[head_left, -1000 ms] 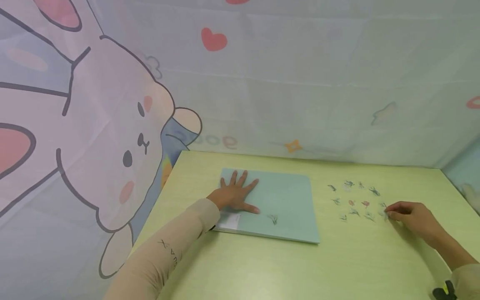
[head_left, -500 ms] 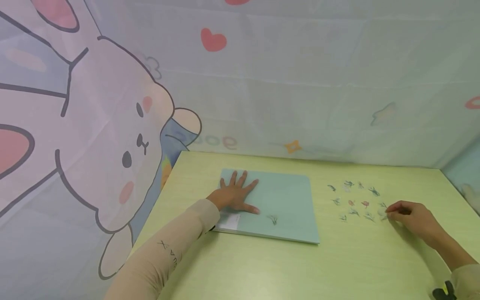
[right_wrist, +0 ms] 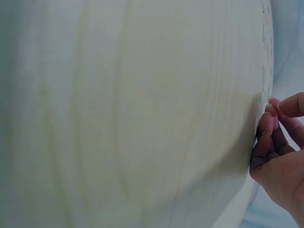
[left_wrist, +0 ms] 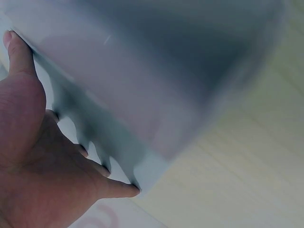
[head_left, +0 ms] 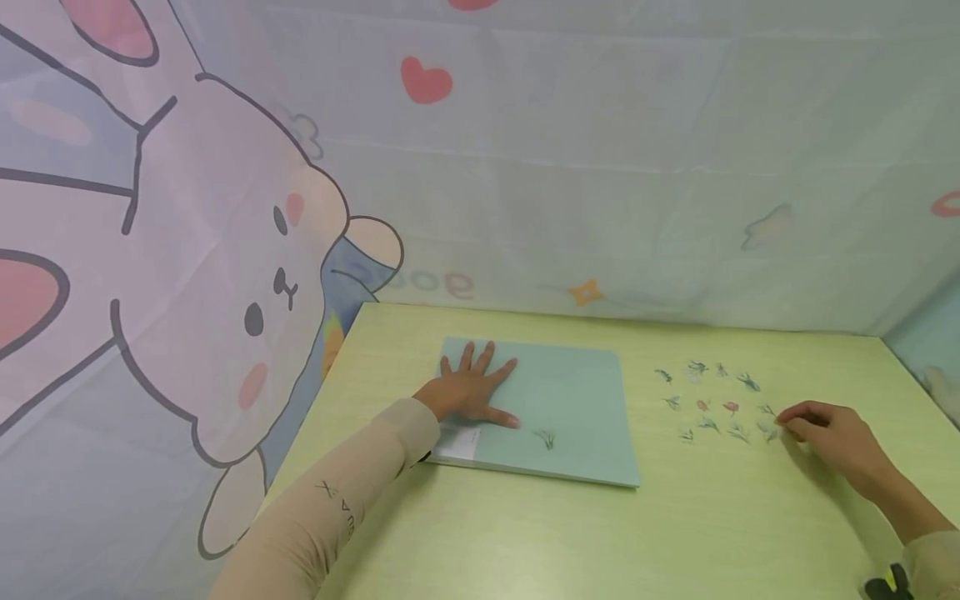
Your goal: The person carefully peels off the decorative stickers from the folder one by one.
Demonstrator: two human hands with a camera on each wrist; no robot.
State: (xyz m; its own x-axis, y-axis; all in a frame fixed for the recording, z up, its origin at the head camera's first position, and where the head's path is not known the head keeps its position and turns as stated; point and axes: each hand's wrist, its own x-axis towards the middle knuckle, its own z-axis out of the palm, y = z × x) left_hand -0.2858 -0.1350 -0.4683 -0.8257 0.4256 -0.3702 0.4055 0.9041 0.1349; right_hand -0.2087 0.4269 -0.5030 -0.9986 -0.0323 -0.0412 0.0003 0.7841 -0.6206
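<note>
My left hand (head_left: 471, 392) rests flat on a pale blue-green book or folder (head_left: 562, 392), its fingers spread wide. The left wrist view shows the fingertips touching the cover near its edge. A small grass-like plant sticker (head_left: 547, 439) lies on the cover near the front edge. On the right, my right hand (head_left: 828, 433) is low over the table, thumb and index finger close together at the edge of a pale plant sticker (head_left: 767, 430). Whether they pinch it is too small to tell. In the right wrist view, the right fingers (right_wrist: 267, 122) are curled at the tabletop.
Several small flower and leaf stickers (head_left: 708, 424) lie in loose rows on the yellow-green table (head_left: 510, 533), between the folder and my right hand. A hanging cloth (head_left: 570, 167) with a printed rabbit stands behind and to the left. A black object (head_left: 888, 582) is below the right sleeve.
My right hand has shifted slightly to the right, its fingertips now just beside the pale sticker, which shows more fully. The left hand and the folder have stayed put.
</note>
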